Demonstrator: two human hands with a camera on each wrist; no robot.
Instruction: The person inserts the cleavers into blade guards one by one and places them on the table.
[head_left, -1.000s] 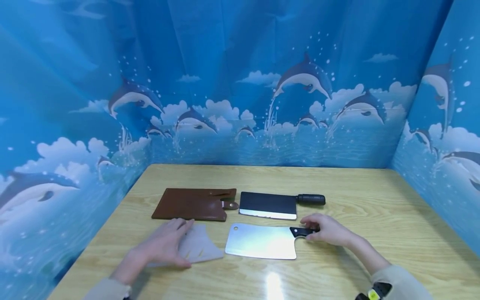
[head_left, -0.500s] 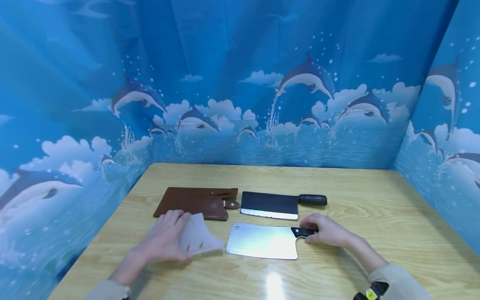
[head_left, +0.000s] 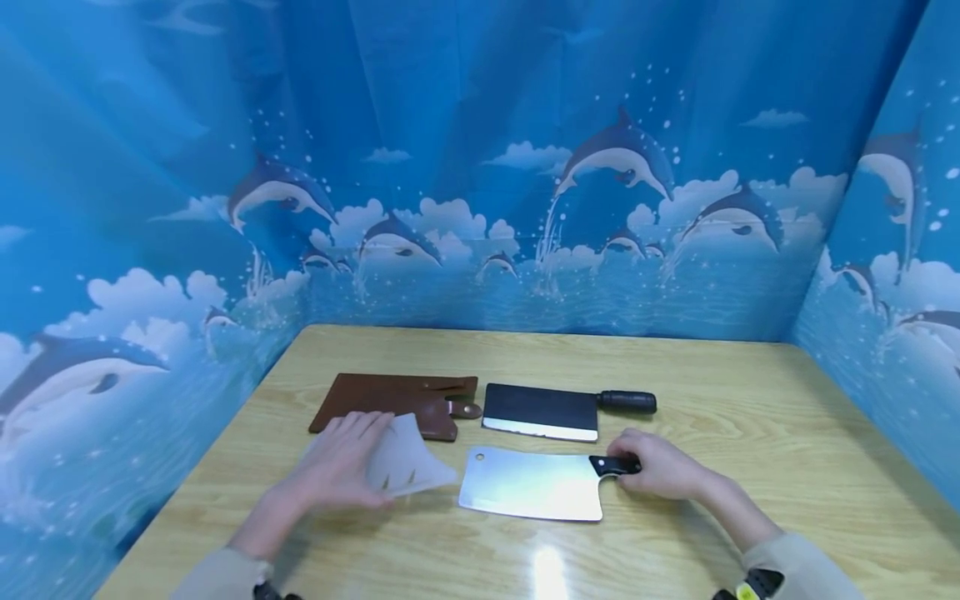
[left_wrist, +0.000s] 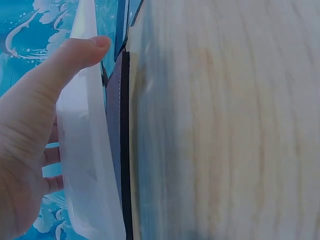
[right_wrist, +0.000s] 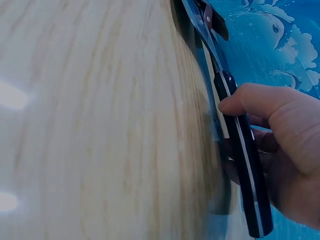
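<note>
left hand (head_left: 337,462), thumb (left_wrist: 82,54) opposite its fingers (left_wrist: 51,156), and right hand (head_left: 660,467) in a curled grip

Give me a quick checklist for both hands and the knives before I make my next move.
1. Right hand on the silver cleaver's black handle: ok, thumb and fingers grip it.
2. Left hand on the white cover: ok, held between thumb and fingers.
3. Silver blade covered: not ok, it is bare.
4. White cover's opening facing the blade: cannot tell.
5. Black cleaver apart from both hands: ok, it lies behind the silver one.
6. Brown sheath holding nothing: cannot tell, its inside is hidden.
</note>
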